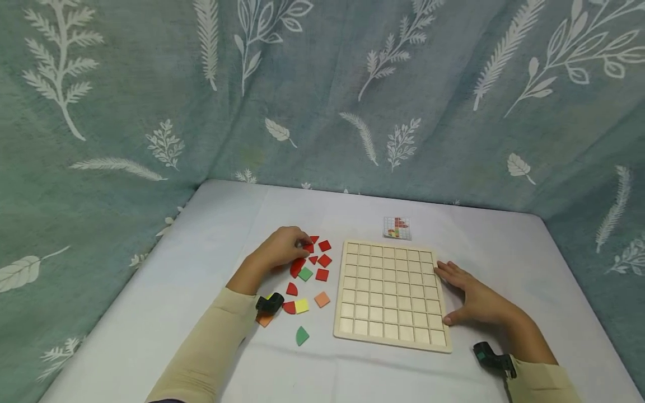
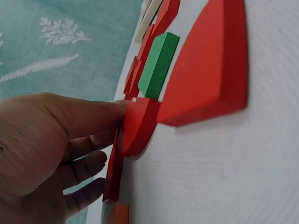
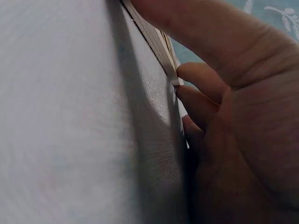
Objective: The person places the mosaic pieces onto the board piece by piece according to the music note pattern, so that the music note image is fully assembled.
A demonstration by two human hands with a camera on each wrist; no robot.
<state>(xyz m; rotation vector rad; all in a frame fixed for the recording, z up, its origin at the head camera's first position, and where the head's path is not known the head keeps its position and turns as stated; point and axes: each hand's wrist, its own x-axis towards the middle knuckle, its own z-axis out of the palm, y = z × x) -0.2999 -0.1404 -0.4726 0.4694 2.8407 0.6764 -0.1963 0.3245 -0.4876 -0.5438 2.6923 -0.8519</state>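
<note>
In the head view, my left hand (image 1: 285, 246) is over the left-hand cluster of flat pieces, thumb and forefinger closed around a red square tile (image 1: 308, 248). The left wrist view shows that thumb beside a rounded red piece (image 2: 138, 126), which hides the fingertip contact. A green tile (image 2: 159, 65) lies close by, and a larger-looking red quarter-circle (image 2: 205, 70) is nearest the camera. My right hand (image 1: 471, 296) rests along the right edge of a wooden grid board (image 1: 393, 291), its fingers extended and thumb spread. In the right wrist view, fingertips meet the board's side (image 3: 159, 44).
A small pattern card (image 1: 397, 228) lies behind the board. Between hand and board are more red squares (image 1: 322, 275) and an orange tile (image 1: 322, 299). Nearer the front lie a yellow tile (image 1: 301, 305) and a green quarter-circle (image 1: 302, 336). Patterned cloth (image 1: 322, 112) hangs behind the table.
</note>
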